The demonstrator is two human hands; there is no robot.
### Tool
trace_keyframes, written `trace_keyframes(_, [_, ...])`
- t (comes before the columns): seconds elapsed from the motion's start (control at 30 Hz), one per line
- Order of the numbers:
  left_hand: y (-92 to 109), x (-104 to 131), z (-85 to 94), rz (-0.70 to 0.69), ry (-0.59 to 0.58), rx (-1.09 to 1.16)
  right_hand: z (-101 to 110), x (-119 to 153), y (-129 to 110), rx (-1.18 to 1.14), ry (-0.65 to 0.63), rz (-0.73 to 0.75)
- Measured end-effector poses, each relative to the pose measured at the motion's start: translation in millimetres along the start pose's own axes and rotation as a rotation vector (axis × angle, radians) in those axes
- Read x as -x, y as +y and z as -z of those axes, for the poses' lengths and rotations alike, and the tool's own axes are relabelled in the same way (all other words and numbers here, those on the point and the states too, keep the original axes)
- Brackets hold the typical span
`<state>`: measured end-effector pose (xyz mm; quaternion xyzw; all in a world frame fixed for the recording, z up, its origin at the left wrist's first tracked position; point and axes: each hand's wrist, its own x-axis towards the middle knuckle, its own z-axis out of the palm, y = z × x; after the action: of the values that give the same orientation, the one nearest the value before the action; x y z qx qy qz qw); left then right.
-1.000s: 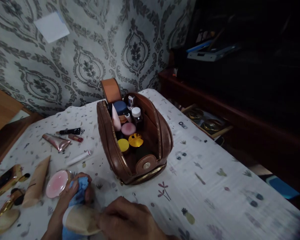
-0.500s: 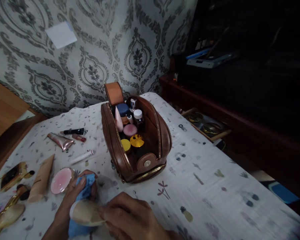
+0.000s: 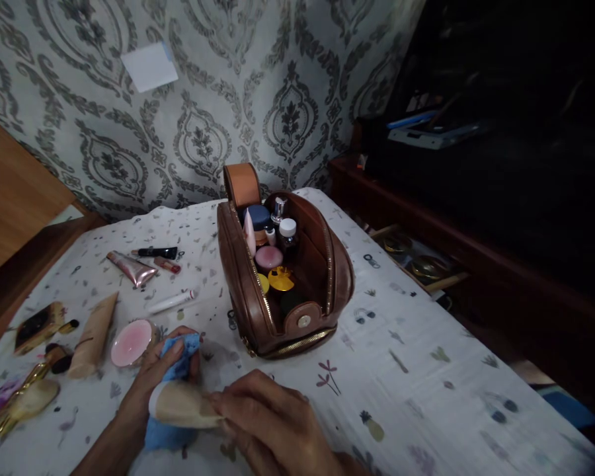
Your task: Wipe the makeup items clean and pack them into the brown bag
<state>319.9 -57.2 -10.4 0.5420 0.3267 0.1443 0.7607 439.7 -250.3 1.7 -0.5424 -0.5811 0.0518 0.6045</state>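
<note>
My left hand [image 3: 149, 375] is closed around a crumpled blue cloth [image 3: 171, 433], part of which hangs below a beige tube [image 3: 186, 404]. The tube lies sideways against the cloth, its pale wide end to the left. My right hand [image 3: 282, 426] pinches the tube's narrower end between thumb and fingers. Just beyond both hands stands a brown cosmetic bag [image 3: 240, 311], unzipped. Inside it are a blue-lidded jar [image 3: 256, 217], a white-capped bottle [image 3: 287, 229], a pink round lid [image 3: 268, 257] and a shiny yellow round item [image 3: 280, 278].
Left on the patterned sheet lie a pink round compact [image 3: 133, 342], a tan tube [image 3: 93, 337], a white pen-like stick [image 3: 171, 302], a rose-gold tube [image 3: 131, 268], a black tube [image 3: 158, 252] and a gold-edged palette [image 3: 39, 327]. An open drawer [image 3: 446, 283] sits right, below the sheet's edge.
The view has shifted slightly, so the bag and items appear further right. Both hands keep hold of the cloth and the tube, with little change in their positions relative to each other.
</note>
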Motion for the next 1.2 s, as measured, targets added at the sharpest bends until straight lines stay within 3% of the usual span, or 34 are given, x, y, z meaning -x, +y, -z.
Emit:
trace_keyframes(0.27, [8.7, 9.0, -16.0, 0.017, 0.01, 0.024, 0.4, 0.6, 0.1, 0.01, 0.01, 0.014])
trace_keyframes(0.5, [5.4, 9.4, -11.6, 0.04, 0.047, 0.04, 1.0, 0.9, -1.4, 0.004, 0.002, 0.01])
trace_keyframes(0.67, [2.8, 3.7, -3.9, 0.052, -0.026, 0.033, 2.1, 2.7, -0.2, -0.029, -0.023, -0.025])
trace_keyframes(0.93, [2.9, 7.0, -9.5, 0.034, 0.01, 0.069, 4.6, -1.9, -8.2, -0.067, -0.025, -0.071])
trace_keyframes(1.2, [1.6, 9.2, -8.1, 0.004, -0.055, 0.065, 3.7, -5.7, -12.7, -0.022, 0.025, -0.045])
